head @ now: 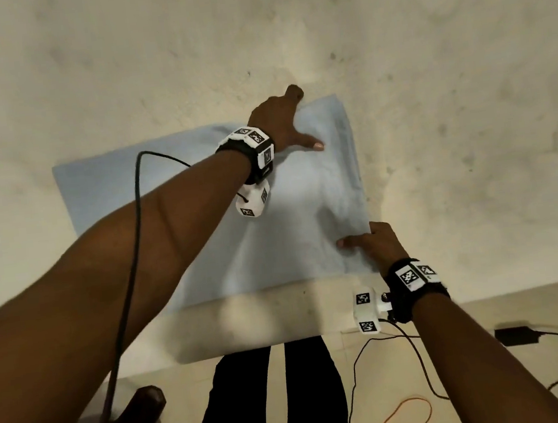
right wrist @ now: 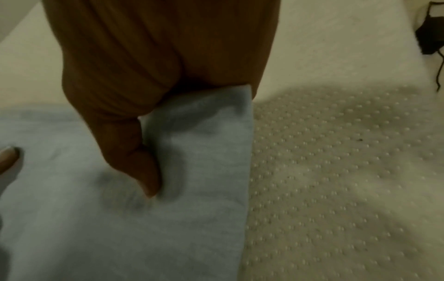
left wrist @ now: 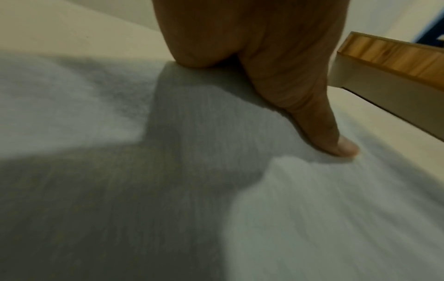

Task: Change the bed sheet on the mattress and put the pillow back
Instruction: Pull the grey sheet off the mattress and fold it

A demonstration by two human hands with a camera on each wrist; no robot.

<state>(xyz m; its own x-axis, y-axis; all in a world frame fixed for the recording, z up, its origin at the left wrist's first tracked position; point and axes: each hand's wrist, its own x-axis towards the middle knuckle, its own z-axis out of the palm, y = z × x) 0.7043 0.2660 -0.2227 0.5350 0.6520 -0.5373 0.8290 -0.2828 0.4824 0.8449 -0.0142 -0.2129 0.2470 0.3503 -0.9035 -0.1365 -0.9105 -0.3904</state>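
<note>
Folded pale-blue bed sheet [head: 207,198] lies flat near the front edge of the bare cream dimpled mattress [head: 430,92].

I see a black adapter [head: 516,336] on the floor [head: 487,310] at lower right, an orange cable [head: 407,416] looped nearby, and a wooden chair [head: 134,419] at lower left.

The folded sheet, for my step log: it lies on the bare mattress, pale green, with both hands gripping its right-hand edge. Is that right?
Not quite: the folded sheet is pale blue, not green, as the head view shows. The rest holds: it lies on the bare mattress, with the left hand and right hand gripping its right-hand edge.
</note>
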